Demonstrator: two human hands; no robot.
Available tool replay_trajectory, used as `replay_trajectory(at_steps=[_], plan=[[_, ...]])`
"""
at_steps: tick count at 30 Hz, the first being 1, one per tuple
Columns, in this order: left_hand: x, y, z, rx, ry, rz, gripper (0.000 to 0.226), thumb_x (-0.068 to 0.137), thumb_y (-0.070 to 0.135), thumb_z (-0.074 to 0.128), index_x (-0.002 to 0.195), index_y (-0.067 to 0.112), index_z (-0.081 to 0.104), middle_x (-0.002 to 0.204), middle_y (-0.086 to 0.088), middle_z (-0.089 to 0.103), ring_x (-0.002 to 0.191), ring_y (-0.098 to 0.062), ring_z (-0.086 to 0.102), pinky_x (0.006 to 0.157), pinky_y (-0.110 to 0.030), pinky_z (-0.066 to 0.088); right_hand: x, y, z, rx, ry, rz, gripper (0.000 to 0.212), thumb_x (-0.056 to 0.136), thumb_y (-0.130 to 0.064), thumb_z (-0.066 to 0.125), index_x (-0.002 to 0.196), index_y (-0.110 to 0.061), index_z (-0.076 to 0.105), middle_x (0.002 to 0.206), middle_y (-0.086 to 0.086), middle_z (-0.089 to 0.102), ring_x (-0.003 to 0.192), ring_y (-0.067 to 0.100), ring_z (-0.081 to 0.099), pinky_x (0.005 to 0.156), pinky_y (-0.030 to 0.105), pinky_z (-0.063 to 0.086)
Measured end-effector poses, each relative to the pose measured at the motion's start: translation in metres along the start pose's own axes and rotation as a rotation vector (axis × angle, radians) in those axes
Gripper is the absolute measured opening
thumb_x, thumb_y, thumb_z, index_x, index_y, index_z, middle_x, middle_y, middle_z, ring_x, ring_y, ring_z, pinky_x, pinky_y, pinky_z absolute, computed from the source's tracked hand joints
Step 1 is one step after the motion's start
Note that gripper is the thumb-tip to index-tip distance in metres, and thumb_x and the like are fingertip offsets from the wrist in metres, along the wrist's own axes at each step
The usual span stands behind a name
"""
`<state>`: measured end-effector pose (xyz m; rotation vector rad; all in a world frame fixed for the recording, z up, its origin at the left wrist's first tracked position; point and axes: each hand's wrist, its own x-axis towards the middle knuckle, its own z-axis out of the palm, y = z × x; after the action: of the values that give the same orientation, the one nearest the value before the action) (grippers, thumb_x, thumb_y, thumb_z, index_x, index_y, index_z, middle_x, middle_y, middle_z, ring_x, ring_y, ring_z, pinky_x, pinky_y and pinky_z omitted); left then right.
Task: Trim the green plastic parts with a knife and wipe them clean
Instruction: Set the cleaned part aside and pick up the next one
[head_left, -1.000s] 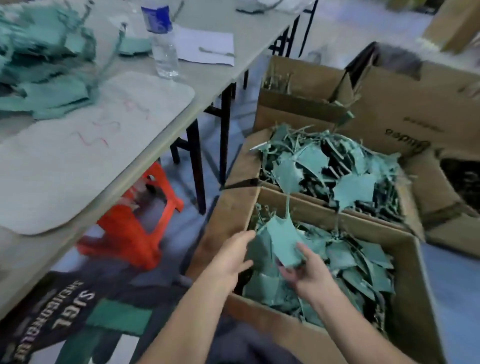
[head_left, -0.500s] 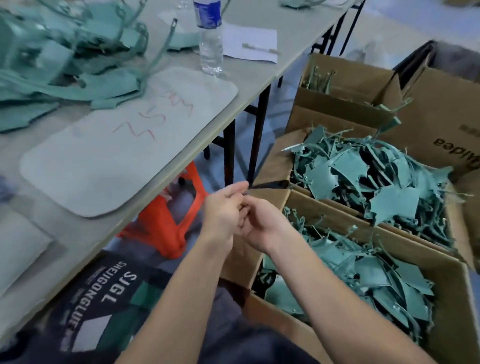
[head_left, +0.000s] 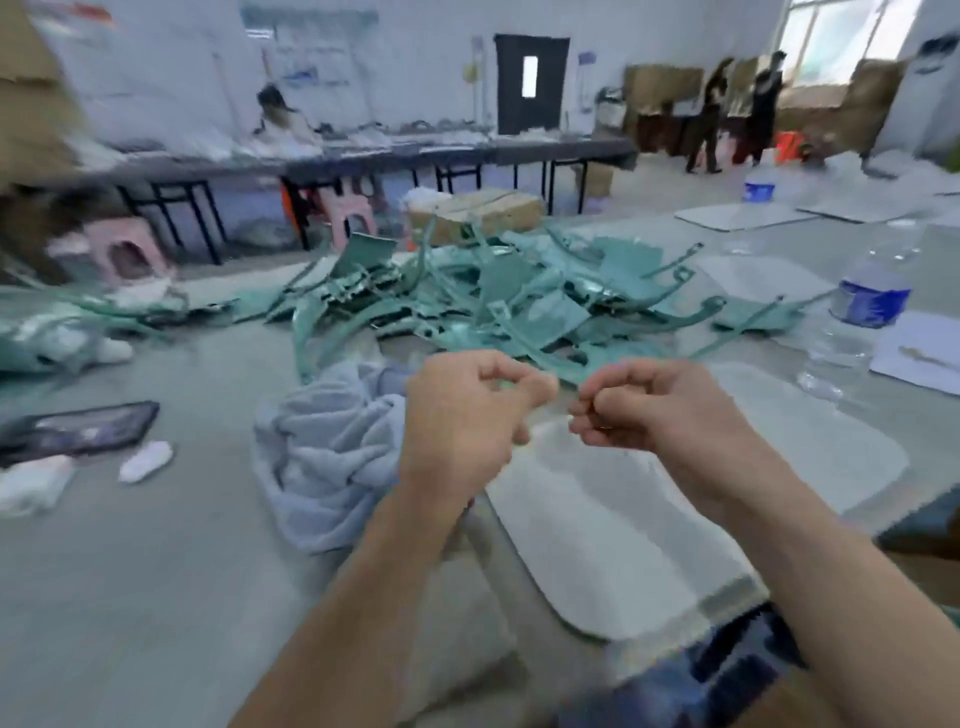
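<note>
A heap of green plastic parts (head_left: 519, 296) lies across the middle of the grey table (head_left: 130, 571). In front of the heap my left hand (head_left: 467, 410) and my right hand (head_left: 649, 410) hover a little apart, above a white mat (head_left: 649, 519). On both hands the fingers are curled toward the thumb, and I see nothing between them, though the frame is blurred. A crumpled pale blue cloth (head_left: 332, 441) sits just left of my left hand. No knife is visible.
A water bottle (head_left: 862, 322) stands at the right beside a sheet of paper (head_left: 919, 353). A dark phone (head_left: 78, 428) and a small white object (head_left: 145, 460) lie at the left. Beyond are other tables, stools, a cardboard box (head_left: 478, 213) and people at the far right.
The view has swung up from the floor boxes of green parts to the tabletop. My hands, which were touching each other, have parted and now hover over the mat.
</note>
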<state>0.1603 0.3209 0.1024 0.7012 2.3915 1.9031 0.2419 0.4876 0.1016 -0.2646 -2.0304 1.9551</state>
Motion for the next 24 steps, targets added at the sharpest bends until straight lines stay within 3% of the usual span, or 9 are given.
replay_trajectory(at_steps=[4, 8, 10, 12, 14, 17, 19, 22, 24], plan=[[0.021, -0.047, -0.083, 0.179, 0.468, 0.007, 0.028, 0.094, 0.046, 0.058, 0.085, 0.026, 0.075, 0.071, 0.006, 0.073, 0.072, -0.016, 0.070, 0.061, -0.023, 0.052, 0.066, 0.011, 0.060, -0.274, 0.007, -0.025, 0.022, 0.085, 0.001, 0.065, 0.078, -0.015, 0.077, 0.078, 0.013, 0.075, 0.073, 0.027, 0.069, 0.075, 0.039, 0.059], [0.033, -0.105, -0.150, 0.329, 0.689, -0.104, 0.046, 0.095, 0.042, 0.055, 0.140, 0.035, 0.050, 0.138, 0.005, 0.061, 0.123, -0.021, 0.057, 0.098, -0.038, 0.045, 0.116, 0.030, 0.107, -0.648, -0.027, -0.081, 0.025, 0.082, -0.016, 0.067, 0.100, -0.033, 0.073, 0.084, -0.007, 0.074, 0.055, 0.005, 0.059, 0.053, 0.017, 0.045], [0.029, -0.129, -0.169, 0.284, 0.781, -0.166, 0.056, 0.094, 0.034, 0.058, 0.146, 0.035, 0.036, 0.148, 0.001, 0.051, 0.130, -0.026, 0.051, 0.101, -0.042, 0.041, 0.140, 0.038, 0.120, -0.847, 0.010, -0.168, 0.050, 0.084, -0.017, 0.066, 0.133, -0.028, 0.061, 0.124, 0.000, 0.068, 0.094, 0.009, 0.065, 0.083, 0.018, 0.049], [0.024, -0.150, -0.182, 0.221, 0.846, -0.273, 0.060, 0.094, 0.032, 0.058, 0.147, 0.035, 0.032, 0.149, -0.007, 0.050, 0.134, -0.029, 0.048, 0.104, -0.045, 0.039, 0.169, 0.041, 0.121, -1.149, 0.151, -0.313, 0.074, 0.086, -0.021, 0.067, 0.154, -0.021, 0.037, 0.160, 0.006, 0.038, 0.145, 0.022, 0.035, 0.118, 0.035, 0.029], [0.025, -0.161, -0.189, 0.214, 0.869, -0.315, 0.059, 0.093, 0.032, 0.058, 0.147, 0.035, 0.034, 0.144, -0.015, 0.053, 0.134, -0.032, 0.050, 0.103, -0.046, 0.040, 0.201, 0.040, 0.105, -1.244, 0.289, -0.259, 0.089, 0.089, -0.040, 0.067, 0.160, -0.020, 0.018, 0.169, 0.008, 0.018, 0.155, 0.030, 0.013, 0.124, 0.045, 0.017], [0.030, -0.166, -0.187, 0.256, 0.837, -0.291, 0.060, 0.093, 0.033, 0.060, 0.147, 0.031, 0.033, 0.146, -0.011, 0.053, 0.130, -0.034, 0.052, 0.102, -0.047, 0.041, 0.243, 0.036, 0.074, -0.912, 0.427, 0.166, 0.097, 0.090, -0.072, 0.047, 0.161, -0.012, 0.020, 0.166, 0.015, 0.025, 0.151, 0.039, 0.025, 0.121, 0.051, 0.025], [0.034, -0.169, -0.184, 0.251, 0.820, -0.302, 0.061, 0.094, 0.034, 0.061, 0.147, 0.031, 0.033, 0.147, -0.010, 0.053, 0.130, -0.035, 0.052, 0.103, -0.047, 0.041, 0.261, 0.042, 0.074, -0.800, 0.338, 0.295, 0.094, 0.095, -0.075, 0.036, 0.155, -0.003, 0.033, 0.161, 0.019, 0.035, 0.144, 0.040, 0.038, 0.117, 0.048, 0.033], [0.042, -0.176, -0.185, 0.239, 0.788, -0.350, 0.062, 0.093, 0.036, 0.060, 0.149, 0.030, 0.034, 0.148, -0.010, 0.052, 0.129, -0.036, 0.053, 0.104, -0.046, 0.040, 0.270, 0.058, 0.109, -1.120, -0.004, 0.230, 0.081, 0.102, -0.068, 0.029, 0.135, 0.000, 0.060, 0.156, 0.022, 0.042, 0.136, 0.035, 0.049, 0.108, 0.038, 0.040], [0.047, -0.179, -0.185, 0.245, 0.773, -0.350, 0.062, 0.093, 0.035, 0.060, 0.149, 0.027, 0.035, 0.149, -0.008, 0.051, 0.128, -0.036, 0.053, 0.103, -0.045, 0.040, 0.273, 0.066, 0.133, -1.264, -0.100, 0.153, 0.075, 0.103, -0.064, 0.033, 0.134, -0.003, 0.062, 0.162, 0.016, 0.035, 0.137, 0.031, 0.049, 0.107, 0.034, 0.039]])
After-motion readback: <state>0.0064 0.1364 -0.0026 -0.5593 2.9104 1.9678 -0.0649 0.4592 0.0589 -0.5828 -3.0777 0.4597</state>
